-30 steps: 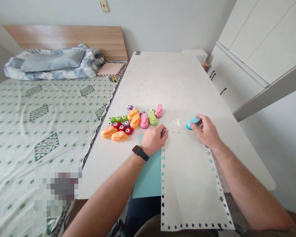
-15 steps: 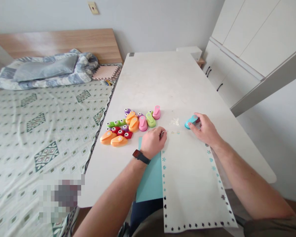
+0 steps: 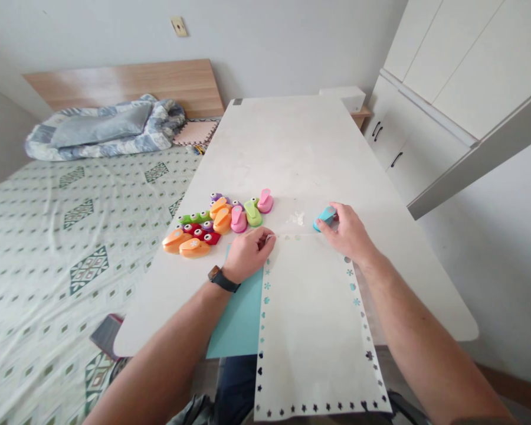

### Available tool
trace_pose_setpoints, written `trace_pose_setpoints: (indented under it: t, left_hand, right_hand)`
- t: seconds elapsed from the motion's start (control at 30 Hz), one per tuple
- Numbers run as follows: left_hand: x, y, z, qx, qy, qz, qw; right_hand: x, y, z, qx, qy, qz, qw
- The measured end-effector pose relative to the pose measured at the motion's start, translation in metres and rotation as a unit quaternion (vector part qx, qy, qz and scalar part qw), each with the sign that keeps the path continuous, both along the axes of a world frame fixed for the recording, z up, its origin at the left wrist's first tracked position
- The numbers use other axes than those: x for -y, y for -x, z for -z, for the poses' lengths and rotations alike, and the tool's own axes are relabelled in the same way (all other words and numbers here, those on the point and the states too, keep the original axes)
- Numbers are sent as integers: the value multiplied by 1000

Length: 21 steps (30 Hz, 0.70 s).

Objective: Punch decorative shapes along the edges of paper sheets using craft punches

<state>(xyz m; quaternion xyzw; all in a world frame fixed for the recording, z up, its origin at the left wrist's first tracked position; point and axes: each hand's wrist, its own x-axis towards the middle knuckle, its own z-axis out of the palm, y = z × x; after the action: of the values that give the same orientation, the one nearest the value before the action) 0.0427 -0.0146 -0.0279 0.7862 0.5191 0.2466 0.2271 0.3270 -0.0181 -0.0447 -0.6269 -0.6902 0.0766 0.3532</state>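
A white sheet of paper [image 3: 312,330] with small shapes punched along its edges lies over the table's front edge. My left hand [image 3: 250,251] pinches its far left corner. In my right hand [image 3: 349,230] is a blue craft punch [image 3: 324,218], gripped between thumb and fingers at the paper's far right corner. Whether the paper is inside the punch's slot I cannot tell. A few punched holes show along the far edge between my hands. Beneath the white sheet, at left, lies a turquoise sheet [image 3: 234,324].
Several colourful craft punches [image 3: 222,219] are grouped left of my left hand. A little pile of white paper bits [image 3: 298,218] lies beyond the paper on the white table [image 3: 283,141]. A bed [image 3: 115,195] stands along the left, white cabinets [image 3: 407,136] at the right.
The view has shifted, so the table things appear further left. My left hand still pinches the paper, and my right hand still holds the blue punch at the far right corner.
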Motion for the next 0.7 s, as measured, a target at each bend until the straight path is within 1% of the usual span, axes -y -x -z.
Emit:
trace_pose_setpoints:
  t: [0.13,0.33,0.7]
  left_hand:
    - [0,-1,-1,-18,5,-5,1000]
    - [-4,-1,-1,-25,19,-14,999]
    - [-3,4,5,-10,5,-4,1000]
  right_hand:
    - [-5,1,-1,16,11,-2,1000]
    - [-11,3,0,17,20,21,999]
    - [-6,3,4,15,21,30,999]
